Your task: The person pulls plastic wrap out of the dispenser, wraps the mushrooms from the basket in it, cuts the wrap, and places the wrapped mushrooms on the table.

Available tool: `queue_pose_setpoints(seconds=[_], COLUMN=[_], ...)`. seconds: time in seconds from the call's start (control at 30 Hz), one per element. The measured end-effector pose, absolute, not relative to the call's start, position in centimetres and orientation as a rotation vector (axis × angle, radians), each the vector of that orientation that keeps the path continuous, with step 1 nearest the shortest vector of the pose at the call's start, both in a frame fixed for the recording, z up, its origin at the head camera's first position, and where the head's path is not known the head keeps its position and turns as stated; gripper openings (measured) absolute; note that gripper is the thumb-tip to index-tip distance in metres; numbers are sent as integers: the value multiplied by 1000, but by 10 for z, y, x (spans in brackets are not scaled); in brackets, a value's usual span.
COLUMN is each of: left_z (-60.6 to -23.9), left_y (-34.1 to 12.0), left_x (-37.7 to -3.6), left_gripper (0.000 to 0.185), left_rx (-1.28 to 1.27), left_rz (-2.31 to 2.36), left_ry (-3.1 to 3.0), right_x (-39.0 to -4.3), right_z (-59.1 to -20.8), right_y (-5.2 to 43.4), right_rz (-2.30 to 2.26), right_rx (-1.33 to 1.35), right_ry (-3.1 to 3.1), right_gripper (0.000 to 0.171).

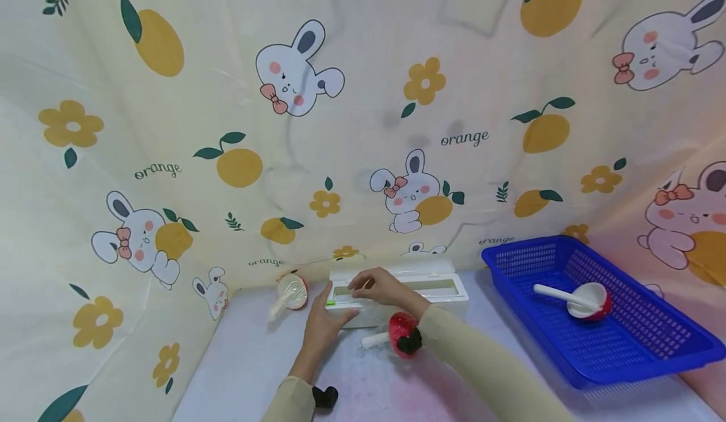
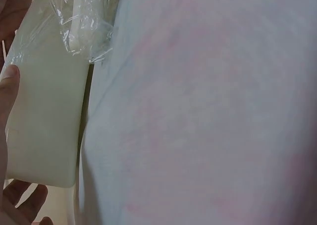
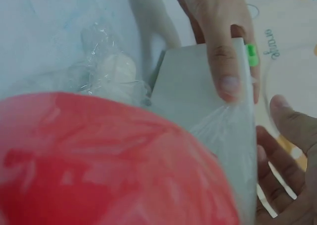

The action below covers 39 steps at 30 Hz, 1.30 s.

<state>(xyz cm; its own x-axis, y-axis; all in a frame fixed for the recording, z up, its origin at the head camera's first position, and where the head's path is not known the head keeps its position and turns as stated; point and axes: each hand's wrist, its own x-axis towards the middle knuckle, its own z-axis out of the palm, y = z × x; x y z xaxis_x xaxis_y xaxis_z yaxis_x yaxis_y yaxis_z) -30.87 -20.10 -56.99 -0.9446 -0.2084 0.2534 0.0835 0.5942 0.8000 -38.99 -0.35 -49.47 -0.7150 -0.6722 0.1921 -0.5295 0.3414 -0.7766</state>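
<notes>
A white cling film box (image 1: 431, 283) lies at the back of the table against the patterned cloth. My left hand (image 1: 339, 313) grips its left front end, thumb (image 3: 223, 61) pressed on the box (image 3: 193, 81) beside a green tab (image 3: 251, 54). My right hand (image 1: 363, 283) rests on top of the box near its slot, fingers (image 3: 280, 175) relaxed and apart. A red bowl (image 1: 401, 330) with a white spoon handle (image 1: 374, 340), wrapped in clear film, lies just in front of the box under my right wrist. The left wrist view shows the box (image 2: 44, 111) and the wrapped handle (image 2: 86, 27).
A second film-covered red bowl (image 1: 293, 291) sits left of the box by the cloth wall. A blue plastic basket (image 1: 652, 371) at the right holds a red bowl with a white spoon (image 1: 590, 299). The white table (image 1: 249, 359) stretches toward me.
</notes>
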Motion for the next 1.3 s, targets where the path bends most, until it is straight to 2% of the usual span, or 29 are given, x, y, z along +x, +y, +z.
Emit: queue_pose_setpoints(seconds=[0.53,1.3], left_z=[-574,-570], left_y=[-204,-204], left_x=[-308,-308], left_gripper=[105,104], left_rx=[95,145], left_rz=[-1276,-1268], left_ry=[-2504,-2516], right_x=[-390,-388], right_z=[-511,-509], right_y=[-27,-42], right_rz=[-1452,-1368], right_rx=[-1075,-1136], right_ry=[2386,2410], right_gripper=[9,9])
